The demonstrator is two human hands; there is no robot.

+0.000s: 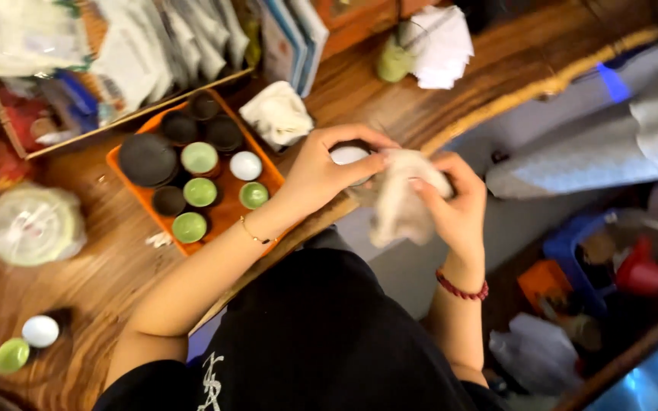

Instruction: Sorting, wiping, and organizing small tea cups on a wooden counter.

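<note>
On the wooden table sits an orange tray of little green and dark cups. Just right of it, left hand grips a small white cup over the table edge, while right hand is clamped on a beige cloth touching it.

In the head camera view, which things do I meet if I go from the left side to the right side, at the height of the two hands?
Clear plastic bag → orange tray with small cups → left hand holding a small white cup → pale cloth → right hand → blue stool → red cup.
</note>
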